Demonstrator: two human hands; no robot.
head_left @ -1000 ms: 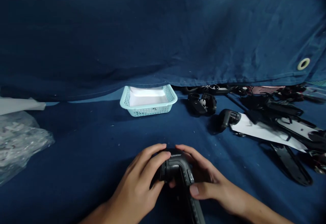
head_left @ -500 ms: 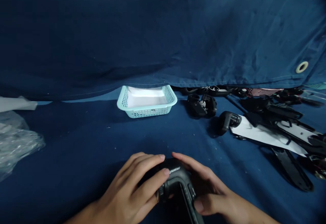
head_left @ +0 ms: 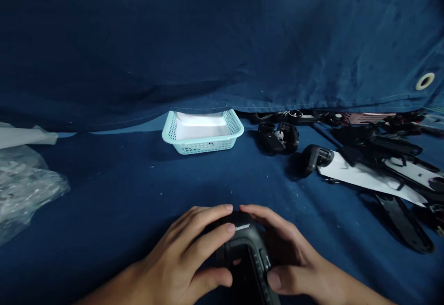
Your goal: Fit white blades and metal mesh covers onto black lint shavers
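On the far left, a clear plastic bag (head_left: 31,189) is lying on a blue cloth (head_left: 114,189), its contents showing indistinctly, and a white sheet (head_left: 26,137) is lying just beyond it. A dark blue curtain (head_left: 208,41) is hanging across the back.

Moving right, the left hand (head_left: 187,254) is arching over the left part of a black device (head_left: 255,235), its fingertips resting on top; whether the thumb is pressing against the device I cannot tell. Beyond it, a pale turquoise basket (head_left: 204,146) is standing on the cloth beside the curtain's hem, with white lining (head_left: 201,133) covering its bottom.

The device is sitting between the two hands at the near edge, its white lettering facing up. Farther back, an open black housing (head_left: 274,144) is resting right of the basket. The right hand (head_left: 298,258) is holding the device's right side, its thumb lying along the near edge.

Farther right, a black hooked part (head_left: 312,159) is touching the end of a white strip (head_left: 367,175). A long black piece (head_left: 405,224) is lying nearer, and a pink perforated piece (head_left: 367,118) is showing below the hem. A pale ring (head_left: 425,81) is marking the curtain's right side.
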